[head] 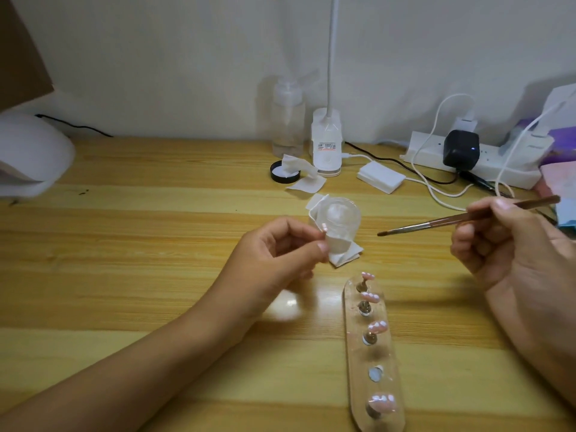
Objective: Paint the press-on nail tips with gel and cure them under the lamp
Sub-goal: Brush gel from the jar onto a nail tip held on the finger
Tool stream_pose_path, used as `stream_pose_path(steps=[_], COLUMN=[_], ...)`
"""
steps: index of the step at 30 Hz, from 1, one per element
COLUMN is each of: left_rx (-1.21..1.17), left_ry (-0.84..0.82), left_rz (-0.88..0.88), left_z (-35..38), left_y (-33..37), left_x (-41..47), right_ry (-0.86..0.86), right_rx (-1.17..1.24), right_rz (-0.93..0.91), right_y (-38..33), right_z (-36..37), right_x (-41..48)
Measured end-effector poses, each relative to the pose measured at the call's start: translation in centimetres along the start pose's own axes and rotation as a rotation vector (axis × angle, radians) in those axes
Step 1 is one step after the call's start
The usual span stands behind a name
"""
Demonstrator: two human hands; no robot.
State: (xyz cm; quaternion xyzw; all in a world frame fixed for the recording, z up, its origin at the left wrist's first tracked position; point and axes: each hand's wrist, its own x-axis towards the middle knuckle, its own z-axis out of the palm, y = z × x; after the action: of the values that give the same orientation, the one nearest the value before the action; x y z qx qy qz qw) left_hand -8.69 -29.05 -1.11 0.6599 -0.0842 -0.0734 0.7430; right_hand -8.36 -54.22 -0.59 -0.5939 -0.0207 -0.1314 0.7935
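A person's left hand [277,247] pinches one pink nail tip [324,227] between thumb and finger, above the wooden table [140,244]. The right hand [505,244] grips a thin brush [436,220] – bristles aimed at the tip, apart from it. Four more pink tips stand on a clear holder [358,372] nearby; a white domed lamp [28,157] sits far left.

Wooden table [156,244], striped grain. Clear pump bottle [287,120] stands at the back against the wall, just left of a white desk-lamp base [326,145]. Black lid [276,176] lies in front of the bottle, with a crumpled wipe [299,169] resting partly on it. White pad stack [381,177] sits right of the base. Power strip [520,176] at back right carries a black adapter [461,149]. White cable [442,201] trails across the table.
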Motion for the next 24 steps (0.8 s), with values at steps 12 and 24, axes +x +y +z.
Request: stream_pose_path(steps=[12, 24], left_rx=[0.17, 0.203], left_ry=[-0.139, -0.148], left_rz=[0.022, 0.043], left_z=[0.2, 0.1], left_y=[-0.3, -0.4], left_x=[-0.2, -0.1], right_ry=[-0.16, -0.244], right_rx=[-0.065, -0.131], right_rz=[-0.16, -0.174], right_y=[0.5, 0.4], right_z=[0.5, 0.6], right_x=[-1.2, -1.7])
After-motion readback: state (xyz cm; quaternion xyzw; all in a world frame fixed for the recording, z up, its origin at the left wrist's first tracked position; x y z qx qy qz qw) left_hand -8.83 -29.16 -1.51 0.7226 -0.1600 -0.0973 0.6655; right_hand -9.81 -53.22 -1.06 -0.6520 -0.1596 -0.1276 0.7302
